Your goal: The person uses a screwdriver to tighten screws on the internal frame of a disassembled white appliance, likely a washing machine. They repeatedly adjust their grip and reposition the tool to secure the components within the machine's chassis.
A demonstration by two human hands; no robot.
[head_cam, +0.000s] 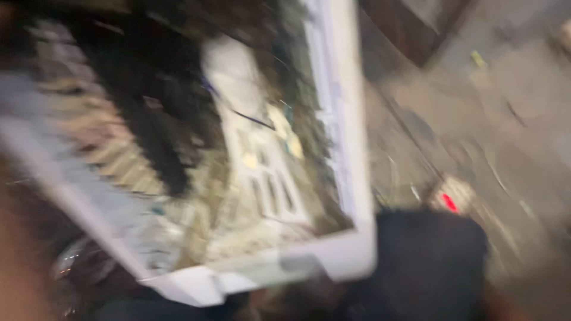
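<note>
The picture is heavily smeared by motion. A white-rimmed rectangular tub (pixel 351 249) fills the left and middle, tilted in view. Inside it lies a pale slotted object (pixel 262 172) among dark clumps (pixel 148 119) and muddy, yellowish debris. A blurred brownish shape (pixel 18 261) at the lower left edge may be my left arm, close to the tub's rim. I cannot make out its fingers or whether it touches the tub. My right hand does not show anywhere.
Grey, stained ground (pixel 505 119) spreads to the right of the tub. A small pale item with a red mark (pixel 450 199) lies on it. A dark rounded mass (pixel 422 267) sits at the bottom right, and a brown slab (pixel 410 30) is at the top.
</note>
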